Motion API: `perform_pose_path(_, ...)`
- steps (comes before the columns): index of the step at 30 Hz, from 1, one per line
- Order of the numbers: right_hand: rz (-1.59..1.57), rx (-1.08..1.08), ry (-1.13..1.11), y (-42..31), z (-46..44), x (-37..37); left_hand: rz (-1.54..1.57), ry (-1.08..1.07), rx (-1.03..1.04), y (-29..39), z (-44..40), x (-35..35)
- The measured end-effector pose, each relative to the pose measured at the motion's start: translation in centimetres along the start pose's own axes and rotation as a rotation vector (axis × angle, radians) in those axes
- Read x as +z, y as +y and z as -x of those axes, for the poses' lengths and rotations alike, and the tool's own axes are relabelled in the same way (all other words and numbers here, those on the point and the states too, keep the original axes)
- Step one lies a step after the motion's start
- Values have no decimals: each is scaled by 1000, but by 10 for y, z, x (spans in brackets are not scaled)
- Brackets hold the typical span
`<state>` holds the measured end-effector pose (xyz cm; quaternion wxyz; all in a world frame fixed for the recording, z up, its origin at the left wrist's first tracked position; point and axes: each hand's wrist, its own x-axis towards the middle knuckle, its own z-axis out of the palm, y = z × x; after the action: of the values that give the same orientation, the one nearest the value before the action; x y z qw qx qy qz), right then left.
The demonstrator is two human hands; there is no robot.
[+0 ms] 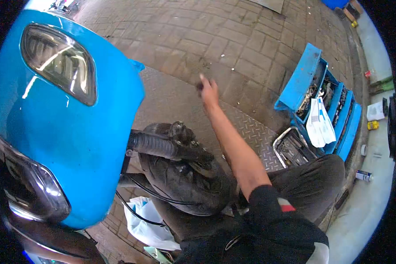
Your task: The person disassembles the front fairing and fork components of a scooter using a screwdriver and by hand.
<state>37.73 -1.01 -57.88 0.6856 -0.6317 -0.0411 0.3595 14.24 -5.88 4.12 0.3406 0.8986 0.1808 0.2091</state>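
My right hand point(210, 91) is stretched forward above the floor, beyond the dark wheel point(185, 176). At least two of its fingers point away from me and stand apart; a dark patch beside them is too small to make out, and I see no clear object held. My left hand is not in view. The dirty wheel and a ribbed black fork tube point(152, 145) lie between my legs, beside a blue body panel point(88, 136) with a headlight point(59, 61). Below my outstretched arm is a metal tread plate point(251, 132).
An open blue toolbox point(301, 81) with tools and white paper point(320, 125) stands at the right, beside a metal tray point(278, 143) of tools. A white plastic bag point(147, 226) lies below the wheel. A spray can point(363, 176) is near the right wall.
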Motion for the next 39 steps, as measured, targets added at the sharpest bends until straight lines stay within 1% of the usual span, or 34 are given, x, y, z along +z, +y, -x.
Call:
perform_pose_path(2, -165, 80, 127, -39, -25, 57, -177, 7, 69, -3, 2, 0)
perform_pose_path(4, -244, 167, 188, -66, -17, 116, -319, 1, 126, -5, 4, -1)
perform_pose_path(6, -169, 184, 100, -68, 41, 191, -435, -13, 172, -7, 3, 0)
perform_pose_path(7, -171, 176, -14, -65, 64, 208, -491, -19, 193, -8, 3, -1)
perform_pose_path(9, -301, 131, -369, -51, 81, 198, -585, -47, 231, -12, 3, 0)
perform_pose_path(10, -328, 136, -471, -43, 82, 193, -634, -63, 253, -11, 3, 0)
perform_pose_path(12, -341, 230, -519, -26, 71, 191, -726, -89, 298, -11, 3, -2)
perform_pose_path(13, -346, 314, -558, -18, 62, 182, -763, -104, 322, -11, 3, -2)
perform_pose_path(14, -343, 319, -551, -17, 51, 169, -804, -115, 345, -13, 3, -3)
perform_pose_path(16, -483, 331, -384, -24, 29, 149, -896, -143, 398, -11, 3, -4)
perform_pose_path(18, -531, 368, -128, -31, 4, 147, -1001, -180, 452, -8, 2, -5)
perform_pose_path(19, -467, 387, -1, -36, 9, 160, -1052, -198, 480, -7, 2, -6)
perform_pose_path(21, -251, 342, 118, -54, 57, 203, -1122, -208, 535, -9, -1, -5)
perform_pose_path(22, -195, 331, 120, -64, 73, 213, -1152, -209, 554, -9, -1, -7)
perform_pose_path(23, -191, 336, 75, -62, 79, 213, -1197, -226, 582, -11, -5, -8)
perform_pose_path(25, -339, 311, -160, -46, 66, 202, -1286, -256, 633, -6, -6, -9)
perform_pose_path(26, -475, 285, -390, -25, 59, 198, -1328, -273, 654, -5, -8, -10)
perform_pose_path(28, -314, 320, -273, 17, 30, 184, -1398, -294, 693, -4, -9, -11)
perform_pose_path(29, -233, 341, -150, 54, 1, 177, -1432, -299, 714, -4, -9, -11)
perform_pose_path(31, -161, 365, -35, 73, -11, 188, -1489, -315, 743, -2, -11, -14)
perform_pose_path(34, -122, 356, -60, 15, 42, 247, -1554, -344, 777, 0, -14, -15)
perform_pose_path(35, -110, 355, -59, -5, 53, 250, -1562, -346, 784, 0, -16, -14)
perform_pose_path(36, -114, 360, -51, -26, 56, 235, -1570, -343, 789, -1, -18, -14)
perform_pose_path(37, -307, 327, -158, -45, 61, 208, -1570, -356, 802, -2, -21, -13)
perform_pose_path(38, -493, 275, -287, -51, 61, 199, -1588, -361, 810, -1, -20, -14)
perform_pose_path(39, -352, 217, -234, -33, 47, 200, -1584, -371, 807, -1, -23, -15)
